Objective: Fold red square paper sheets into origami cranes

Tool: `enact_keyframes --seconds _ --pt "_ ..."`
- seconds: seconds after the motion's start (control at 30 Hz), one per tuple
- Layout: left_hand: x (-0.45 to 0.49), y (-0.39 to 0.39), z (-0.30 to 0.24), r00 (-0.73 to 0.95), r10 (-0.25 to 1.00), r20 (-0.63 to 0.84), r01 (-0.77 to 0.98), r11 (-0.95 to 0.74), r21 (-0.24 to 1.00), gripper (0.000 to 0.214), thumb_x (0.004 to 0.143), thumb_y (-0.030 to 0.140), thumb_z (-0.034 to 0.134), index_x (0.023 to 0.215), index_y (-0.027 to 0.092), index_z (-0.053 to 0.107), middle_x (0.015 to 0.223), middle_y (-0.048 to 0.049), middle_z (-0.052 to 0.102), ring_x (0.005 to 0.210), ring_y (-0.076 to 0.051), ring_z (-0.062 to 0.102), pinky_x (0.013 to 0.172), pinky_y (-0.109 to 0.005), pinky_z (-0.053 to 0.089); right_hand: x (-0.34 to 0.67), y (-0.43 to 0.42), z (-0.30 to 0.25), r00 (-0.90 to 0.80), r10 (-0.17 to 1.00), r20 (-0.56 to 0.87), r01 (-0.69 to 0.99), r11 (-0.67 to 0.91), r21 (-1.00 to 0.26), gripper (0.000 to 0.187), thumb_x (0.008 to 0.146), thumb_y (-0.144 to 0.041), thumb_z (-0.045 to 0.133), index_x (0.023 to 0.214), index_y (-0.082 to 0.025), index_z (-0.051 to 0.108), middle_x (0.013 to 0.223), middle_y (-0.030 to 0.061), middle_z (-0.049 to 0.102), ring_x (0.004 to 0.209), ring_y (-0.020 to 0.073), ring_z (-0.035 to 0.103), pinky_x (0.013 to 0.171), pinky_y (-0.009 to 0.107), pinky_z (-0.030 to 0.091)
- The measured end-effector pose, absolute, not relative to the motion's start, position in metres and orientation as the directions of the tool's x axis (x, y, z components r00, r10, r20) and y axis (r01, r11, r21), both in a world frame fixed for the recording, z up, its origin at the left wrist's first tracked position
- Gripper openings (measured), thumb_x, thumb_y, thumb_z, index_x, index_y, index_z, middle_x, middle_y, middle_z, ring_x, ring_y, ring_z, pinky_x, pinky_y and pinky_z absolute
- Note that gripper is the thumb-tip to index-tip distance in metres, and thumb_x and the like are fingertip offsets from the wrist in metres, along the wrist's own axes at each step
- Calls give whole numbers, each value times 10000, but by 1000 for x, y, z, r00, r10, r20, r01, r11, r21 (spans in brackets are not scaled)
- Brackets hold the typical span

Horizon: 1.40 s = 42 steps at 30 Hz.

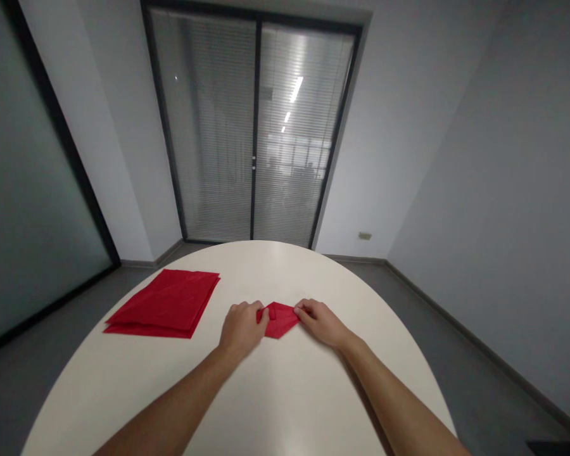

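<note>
A small folded piece of red paper (pixel 279 322) lies at the middle of the white table, with several creases and layers showing on top. My left hand (pixel 244 326) grips its left end, the thumb on top and the other fingers curled at the far side. On the opposite end, my right hand (pixel 322 322) pinches the paper's right corner between thumb and fingers. The fingertips hide both ends of the paper.
Larger red sheets (pixel 164 304) lie stacked on the left part of the round white table (pixel 285 272). Beyond the table stand a glass door with blinds (pixel 209 139) and grey walls.
</note>
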State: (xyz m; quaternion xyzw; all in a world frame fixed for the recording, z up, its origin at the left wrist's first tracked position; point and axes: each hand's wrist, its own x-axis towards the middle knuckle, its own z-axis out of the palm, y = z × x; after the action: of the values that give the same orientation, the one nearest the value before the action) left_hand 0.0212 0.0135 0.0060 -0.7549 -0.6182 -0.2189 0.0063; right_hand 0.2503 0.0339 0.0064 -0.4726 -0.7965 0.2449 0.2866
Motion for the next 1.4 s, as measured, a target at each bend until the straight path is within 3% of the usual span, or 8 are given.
enact_keyframes --seconds 0.27,0.43,0.6,0.7,0.8,0.97,1.13,1.4 --pt "19 16 1 192 890 414 924 -307 230 301 967 254 456 765 184 667 862 -78 702 909 -254 615 845 -390 435 251 36 4 -415 847 331 721 528 -448 266 976 -295 495 786 -184 643 794 45 653 837 203 568 811 332 430" --pt "19 16 -1 197 840 506 858 -398 325 188 913 198 544 1061 160 654 1123 -105 686 1094 -262 589 974 -421 438 255 38 -1 -413 829 378 747 545 -380 193 958 -263 533 832 -191 660 1075 87 674 1051 239 557 940 379 424" --pt "23 13 -6 505 727 465 660 -673 334 338 906 160 532 1222 220 635 1311 -57 652 1211 -226 576 1090 -406 408 258 40 -4 -360 849 387 789 499 -360 170 952 -248 536 865 -190 670 1162 117 646 1142 256 541 987 414 436" --pt "24 13 -11 561 723 405 644 -687 336 360 922 187 513 1259 225 635 1334 -54 649 1227 -228 587 1090 -405 427 259 40 -3 -382 824 418 771 533 -347 139 929 -216 563 996 -188 681 1193 125 641 1175 265 537 1002 434 448" --pt "23 13 -12 580 712 395 632 -700 333 360 948 203 475 1274 237 625 1370 -48 626 1275 -208 561 1093 -385 431 257 37 1 -474 757 450 712 630 -311 264 949 -216 544 1187 -208 659 1278 118 635 1235 264 527 1052 460 429" --pt "22 10 -6 587 724 364 649 -689 322 367 949 235 496 1303 224 590 1426 -68 579 1343 -217 496 1141 -441 368 248 31 8 -670 659 341 586 752 -302 386 995 -236 478 1366 -224 582 1352 87 638 1295 244 538 1139 467 380" --pt "25 8 -4 522 762 383 694 -641 328 376 921 254 556 1296 230 582 1349 -70 627 1238 -265 537 1048 -444 437 246 28 12 -680 650 338 577 760 -300 396 998 -247 476 1381 -226 575 1376 99 620 1287 251 551 1127 483 388" --pt "27 9 -4 477 774 417 694 -623 362 115 915 219 571 997 210 651 1060 -52 711 1057 -247 610 958 -386 467 244 24 24 -656 665 356 606 746 -278 193 955 -285 591 1082 -224 722 1088 70 746 1012 226 640 927 374 471"
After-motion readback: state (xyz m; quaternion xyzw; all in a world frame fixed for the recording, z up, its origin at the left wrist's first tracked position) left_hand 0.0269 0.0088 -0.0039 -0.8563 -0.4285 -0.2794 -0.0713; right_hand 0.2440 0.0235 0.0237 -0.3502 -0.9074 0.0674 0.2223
